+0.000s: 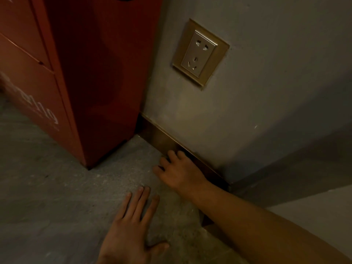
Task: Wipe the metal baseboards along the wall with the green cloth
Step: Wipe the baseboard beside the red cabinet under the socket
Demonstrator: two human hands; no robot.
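My left hand (131,231) lies nearest me at six o'clock, palm down and flat on the grey speckled floor (47,197), its fingers (138,202) spread and released, holding nothing, four of them pointing toward twelve and the thumb splayed out toward three. My bare right forearm comes in from five o'clock and crosses above it toward eleven, ending in my right hand (180,172), back upward, at the foot of the wall. Its fingers (171,155) curl down against the metal baseboard (162,138), the knuckles bent; whatever lies beneath that palm is hidden, so I cannot tell whether they are clenched on anything, and the green cloth does not show from here. I count one strip of baseboard, a dull brass band running from about four o'clock up to eleven, where the floor meets the grey wall (266,92); my hand covers its middle stretch, with bare metal showing on both sides. At its far end, at ten o'clock, one red cabinet (99,82) stands on the floor close against the wall, its corner just beside the strip and shutting off the baseboard beyond; white lettering shows on its front face, too blurred to read. Higher on the wall, at one o'clock, sits one brass-framed socket plate (200,52), well apart from my right hand. At three o'clock the wall turns a corner into shadow.
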